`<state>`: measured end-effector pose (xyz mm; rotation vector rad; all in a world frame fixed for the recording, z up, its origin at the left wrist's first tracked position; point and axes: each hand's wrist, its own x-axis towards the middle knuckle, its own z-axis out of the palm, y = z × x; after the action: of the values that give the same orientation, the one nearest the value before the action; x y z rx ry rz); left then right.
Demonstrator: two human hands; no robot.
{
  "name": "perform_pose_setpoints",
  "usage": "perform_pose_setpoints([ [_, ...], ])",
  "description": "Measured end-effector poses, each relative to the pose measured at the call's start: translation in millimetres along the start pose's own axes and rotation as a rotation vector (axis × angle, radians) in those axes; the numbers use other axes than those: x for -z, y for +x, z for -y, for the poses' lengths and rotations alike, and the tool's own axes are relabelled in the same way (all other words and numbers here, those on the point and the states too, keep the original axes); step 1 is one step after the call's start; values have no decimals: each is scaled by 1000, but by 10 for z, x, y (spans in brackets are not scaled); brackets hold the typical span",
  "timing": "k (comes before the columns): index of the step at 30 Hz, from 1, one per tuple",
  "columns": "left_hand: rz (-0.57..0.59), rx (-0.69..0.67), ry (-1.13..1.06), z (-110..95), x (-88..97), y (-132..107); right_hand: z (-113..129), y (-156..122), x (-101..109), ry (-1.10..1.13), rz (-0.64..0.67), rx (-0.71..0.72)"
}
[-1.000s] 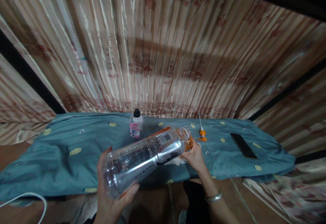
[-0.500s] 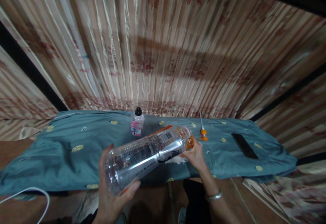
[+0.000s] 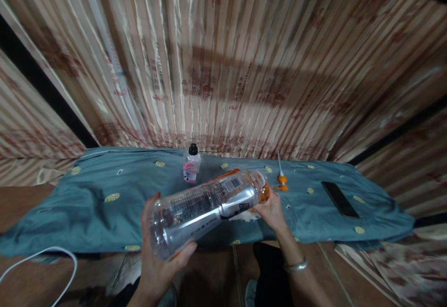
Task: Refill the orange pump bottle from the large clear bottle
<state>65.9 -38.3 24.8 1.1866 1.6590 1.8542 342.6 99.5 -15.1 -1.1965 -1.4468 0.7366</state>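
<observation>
I hold a large clear plastic bottle [image 3: 206,207] on its side in front of me, its orange neck end pointing right. My left hand [image 3: 159,260] is wrapped round the bottle's base, fingers closed on it. At the orange neck, my right hand [image 3: 270,209] grips the top end; a metal bangle sits on that wrist. Behind the bottle, a small clear bottle with a black cap and pink label [image 3: 192,169] stands upright on the blue cloth [image 3: 91,204]. An orange pump head with a white tube [image 3: 281,181] lies on the cloth just right of my right hand.
A black phone [image 3: 339,198] lies flat on the cloth at the right. Striped pink-and-brown curtains [image 3: 223,64] hang behind the cloth-covered surface. A white cable [image 3: 42,258] loops at the lower left. Something white [image 3: 240,216] lies on the cloth under the bottle.
The view has shifted slightly; the bottle stays on its side between both hands, with its base a little higher and the grip unchanged.
</observation>
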Motion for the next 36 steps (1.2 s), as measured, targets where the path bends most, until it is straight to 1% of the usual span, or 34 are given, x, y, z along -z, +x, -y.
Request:
perform_pose_setpoints([
  [6,21,27,-10,4,2,5,7,-5,1,8,-23,-11],
  [11,-12,-22,-4,22,-5,-10,12,5,2,18,-4,5],
  [15,9,3,-30,18,-2,-24,1,2,12,-15,-3,-1],
  [18,6,20,-39,10,0,-29,-17,-1,13,-2,-20,-7],
  [22,6,38,-39,18,7,-25,-33,-1,6,14,-3,-23],
  [30,7,15,-22,-2,-2,-33,-44,-10,5,35,13,-12],
  [36,9,9,-6,1,2,-24,-64,-8,7,6,-10,-25],
])
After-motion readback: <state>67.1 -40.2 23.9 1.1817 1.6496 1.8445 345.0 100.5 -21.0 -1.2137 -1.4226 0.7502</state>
